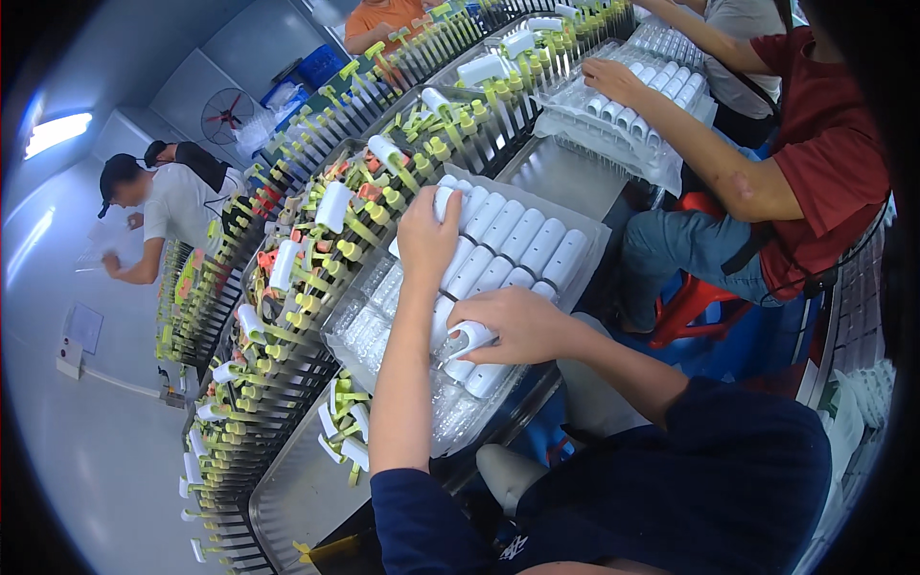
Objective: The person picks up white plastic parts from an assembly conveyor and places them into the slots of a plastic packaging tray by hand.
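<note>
1. The clear plastic tray (366, 333) sits mid-frame, its left edge close beside the black slatted rack (311, 359), which curves from lower left to top.
2. Room for moving lies mainly above the tray's upper right, where a metal surface (561, 177) reaches toward a second loaded tray (613, 129) under a co-worker's hand (613, 81).
3. At the tray's lower right edge, the person's knees leave little space.
4. The right hand (522, 326) grasps a white piece (471, 337) — tilted, over the tray's lower part, near frame centre.
5. The left hand (428, 235) touches a white piece at the tray's upper left; whether it grips cannot be told.
6. The pieces look smooth, glossy and elongated with rounded ends, lying in slanting rows — some with small dark marks.
</note>
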The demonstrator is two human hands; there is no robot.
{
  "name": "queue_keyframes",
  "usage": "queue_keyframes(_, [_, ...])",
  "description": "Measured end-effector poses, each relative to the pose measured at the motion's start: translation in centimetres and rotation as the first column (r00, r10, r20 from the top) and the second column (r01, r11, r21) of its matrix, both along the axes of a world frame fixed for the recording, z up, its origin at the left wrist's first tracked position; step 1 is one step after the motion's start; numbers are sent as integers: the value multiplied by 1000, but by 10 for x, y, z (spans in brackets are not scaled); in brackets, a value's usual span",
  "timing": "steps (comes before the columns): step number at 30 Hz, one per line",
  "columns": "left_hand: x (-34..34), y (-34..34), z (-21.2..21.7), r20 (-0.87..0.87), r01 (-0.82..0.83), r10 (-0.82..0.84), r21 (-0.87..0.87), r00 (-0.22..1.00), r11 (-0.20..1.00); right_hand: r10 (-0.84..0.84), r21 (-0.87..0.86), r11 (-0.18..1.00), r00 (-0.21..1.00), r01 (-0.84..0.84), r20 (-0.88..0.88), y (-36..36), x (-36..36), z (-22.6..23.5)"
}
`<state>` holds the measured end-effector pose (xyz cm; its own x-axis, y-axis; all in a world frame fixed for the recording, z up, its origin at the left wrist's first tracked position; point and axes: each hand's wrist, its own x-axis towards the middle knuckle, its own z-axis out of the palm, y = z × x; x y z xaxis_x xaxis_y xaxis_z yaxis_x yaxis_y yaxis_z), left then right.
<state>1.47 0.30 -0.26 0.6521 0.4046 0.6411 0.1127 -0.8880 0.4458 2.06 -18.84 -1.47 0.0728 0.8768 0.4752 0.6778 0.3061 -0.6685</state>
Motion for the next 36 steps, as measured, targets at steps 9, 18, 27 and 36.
queue_keyframes(9, [-3,-5,3,8,12,-11,-51,1000,999,-11,-87,996,1000,12,4,-5,-1,7])
queue_keyframes(18, [-2,5,-1,4,-14,14,-3,1000,1000,191,317,946,907,-68,-375,-44,-28,41])
queue_keyframes(27, [-2,0,-1,29,-12,12,-21,1000,1000,986,594,-43,63,-803,156,-88,-30,121])
queue_keyframes(36, [0,0,1,-7,-14,13,-42,1000,999,806,915,371,-435,-158,-402,-127,-116,78])
